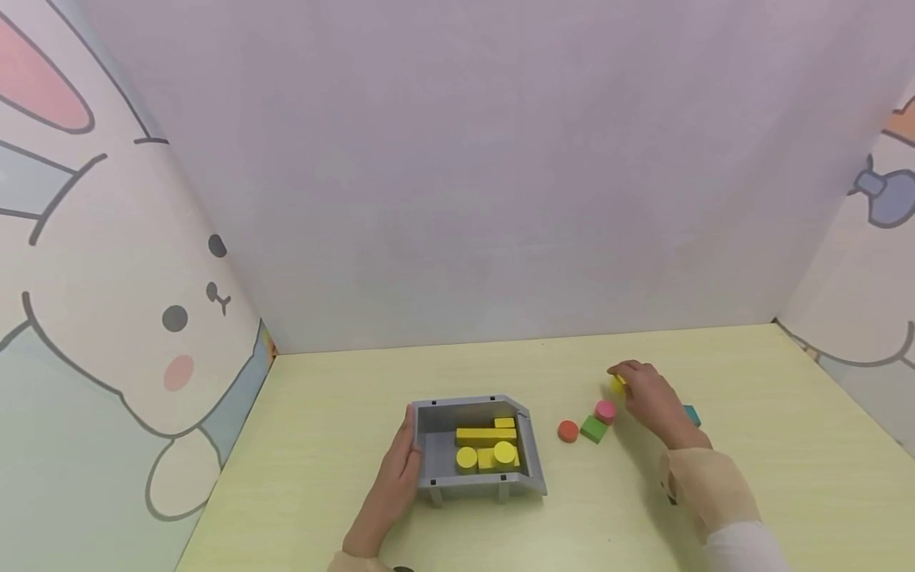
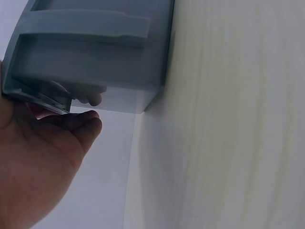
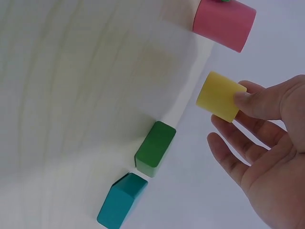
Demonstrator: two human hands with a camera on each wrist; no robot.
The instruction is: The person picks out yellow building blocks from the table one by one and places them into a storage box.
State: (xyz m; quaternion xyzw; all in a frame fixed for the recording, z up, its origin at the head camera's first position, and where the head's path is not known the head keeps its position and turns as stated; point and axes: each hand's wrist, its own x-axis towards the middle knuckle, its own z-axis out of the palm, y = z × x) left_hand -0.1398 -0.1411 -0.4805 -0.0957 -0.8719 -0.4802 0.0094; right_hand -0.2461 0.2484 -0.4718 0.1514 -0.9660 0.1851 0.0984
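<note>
My right hand (image 1: 654,401) pinches a yellow cylinder (image 3: 220,97) between thumb and fingers. In the right wrist view it appears raised off the table. A pink cylinder (image 1: 605,411) stands close by, touching or nearly touching a green block (image 1: 594,428), and a red round piece (image 1: 568,431) lies left of them. My left hand (image 1: 395,475) holds the left end of a grey plastic bin (image 1: 468,481), thumb at the rim and fingers along the outer wall. Inside the bin are several yellow blocks, among them a long bar (image 1: 486,437) and two cylinders, one of them (image 1: 467,459) nearer the left hand.
A teal block (image 1: 692,414) lies right of my right hand. Another green block (image 3: 155,149) lies beside it in the right wrist view, hidden in the head view. A pale wall (image 1: 529,199) rises behind the table (image 1: 343,381), with cartoon-printed panels at both sides.
</note>
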